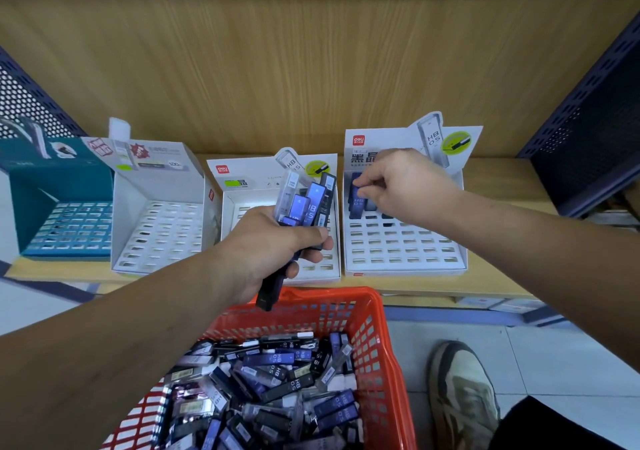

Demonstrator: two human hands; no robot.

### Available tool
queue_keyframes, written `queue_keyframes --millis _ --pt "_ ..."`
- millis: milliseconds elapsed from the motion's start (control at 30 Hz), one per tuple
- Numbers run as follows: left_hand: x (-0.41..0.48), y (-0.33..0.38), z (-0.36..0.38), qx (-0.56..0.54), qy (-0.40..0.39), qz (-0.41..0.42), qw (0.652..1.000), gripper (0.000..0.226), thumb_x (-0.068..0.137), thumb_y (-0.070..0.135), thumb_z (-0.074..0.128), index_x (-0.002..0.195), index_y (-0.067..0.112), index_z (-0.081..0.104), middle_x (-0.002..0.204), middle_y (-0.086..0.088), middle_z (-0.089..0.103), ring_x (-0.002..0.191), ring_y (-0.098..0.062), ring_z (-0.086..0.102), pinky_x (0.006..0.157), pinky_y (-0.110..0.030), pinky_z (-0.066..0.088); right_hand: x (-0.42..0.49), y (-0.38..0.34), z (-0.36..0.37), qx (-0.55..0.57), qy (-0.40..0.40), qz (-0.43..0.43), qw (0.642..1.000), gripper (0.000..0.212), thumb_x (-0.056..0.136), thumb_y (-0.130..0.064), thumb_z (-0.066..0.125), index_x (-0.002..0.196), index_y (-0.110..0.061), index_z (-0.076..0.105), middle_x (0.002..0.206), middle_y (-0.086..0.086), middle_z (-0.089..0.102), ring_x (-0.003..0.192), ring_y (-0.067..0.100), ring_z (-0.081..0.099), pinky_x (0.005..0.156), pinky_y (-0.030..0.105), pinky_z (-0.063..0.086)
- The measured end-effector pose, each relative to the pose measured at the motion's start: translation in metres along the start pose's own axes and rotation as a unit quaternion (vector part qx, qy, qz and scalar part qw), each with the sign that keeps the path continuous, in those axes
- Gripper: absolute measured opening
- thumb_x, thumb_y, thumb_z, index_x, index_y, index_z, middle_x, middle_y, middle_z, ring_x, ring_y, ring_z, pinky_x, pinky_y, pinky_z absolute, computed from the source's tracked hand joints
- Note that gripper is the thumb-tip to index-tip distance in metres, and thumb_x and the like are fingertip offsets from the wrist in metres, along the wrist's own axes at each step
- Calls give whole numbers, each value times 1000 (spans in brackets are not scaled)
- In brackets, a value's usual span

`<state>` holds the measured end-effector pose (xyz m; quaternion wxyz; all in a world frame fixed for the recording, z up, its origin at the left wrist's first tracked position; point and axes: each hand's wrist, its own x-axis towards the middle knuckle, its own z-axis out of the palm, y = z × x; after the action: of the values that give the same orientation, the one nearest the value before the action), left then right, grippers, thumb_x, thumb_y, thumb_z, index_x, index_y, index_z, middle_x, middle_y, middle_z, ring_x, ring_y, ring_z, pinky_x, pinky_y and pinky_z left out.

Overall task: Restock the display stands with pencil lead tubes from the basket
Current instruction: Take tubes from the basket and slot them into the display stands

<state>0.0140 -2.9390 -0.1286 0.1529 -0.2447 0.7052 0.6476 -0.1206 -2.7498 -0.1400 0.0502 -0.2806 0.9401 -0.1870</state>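
Observation:
My left hand (pixel 273 249) grips a bunch of pencil lead tubes (pixel 308 204), blue, black and clear, over the middle white display stand (pixel 242 204). My right hand (pixel 398 183) pinches a blue lead tube (pixel 356 198) standing in the back left slots of the right white display stand (pixel 405 252). A few tubes stand beside it in that back row. The red basket (pixel 377 339) below holds a heap of loose lead tubes (pixel 277 380).
Two more stands sit on the wooden shelf: a white one (pixel 159 231) and a teal one (pixel 65 224) at the left. Dark perforated metal panels (pixel 588 110) flank the shelf. A shoe (pixel 464 390) stands on the tiled floor right of the basket.

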Motion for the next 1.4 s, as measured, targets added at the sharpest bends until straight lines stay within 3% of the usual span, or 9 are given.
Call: queue_keyframes --millis 133,233,433,500,667,900,1033,1167,1400 --pt "1 -2 3 18 -2 14 1000 21 89 19 81 106 10 75 94 -10 80 80 -27 63 55 -30 43 -9 -3 0 136 50 62 987 22 98 -31 64 96 -13 76 72 -2 69 66 11 64 65 28 56" --pt "0 -1 7 26 14 22 999 22 83 23 87 99 12 77 87 -13 79 65 -27 53 54 -30 44 -16 -14 -12 357 -21 152 921 46 96 -50 67 90 -4 74 69 12 70 49 16 57 44 26 43" --pt "-8 4 26 25 -15 44 999 19 87 18 83 100 7 75 84 -16 77 55 -18 61 47 -26 45 -26 -10 -24 496 -128 189 838 25 102 -24 65 98 -1 72 73 16 69 58 22 65 53 30 58" --pt "-9 3 30 21 -15 40 999 17 90 15 80 103 7 74 87 -15 78 59 -17 66 48 -26 45 -28 1 -34 474 -130 186 851 22 105 -17 58 100 1 70 74 17 71 62 23 71 61 31 62" --pt "-6 0 31 18 23 6 1000 17 93 9 75 107 1 72 90 -16 79 74 -23 74 51 -30 47 -30 25 -62 222 -67 112 966 15 104 -21 59 104 -14 72 76 8 77 69 17 77 70 26 62" --pt "-6 1 34 5 24 -16 1000 19 94 7 73 113 8 70 98 -16 78 79 -29 79 43 -26 46 -29 35 -38 162 -33 69 984 9 93 -14 71 88 -9 76 72 5 76 71 16 76 80 41 64" --pt "-5 1 31 4 21 -14 1000 15 96 14 72 111 11 70 87 -16 78 64 -24 73 45 -25 40 -32 35 -29 144 -29 45 988 9 96 -15 70 99 -12 78 80 -5 74 78 12 74 80 33 60" --pt "0 -2 28 1 35 -5 999 11 93 14 76 103 11 73 86 -14 76 63 -20 58 48 -28 38 -32 35 -25 125 -38 25 991 13 99 -13 65 107 -13 76 91 1 75 82 16 73 79 35 61" --pt "0 -2 23 15 26 -1 1000 11 95 13 74 105 12 74 92 -13 79 67 -19 66 50 -30 40 -30 37 -29 73 -45 30 996 14 100 -12 61 108 -13 72 89 -5 67 84 18 68 76 32 58"
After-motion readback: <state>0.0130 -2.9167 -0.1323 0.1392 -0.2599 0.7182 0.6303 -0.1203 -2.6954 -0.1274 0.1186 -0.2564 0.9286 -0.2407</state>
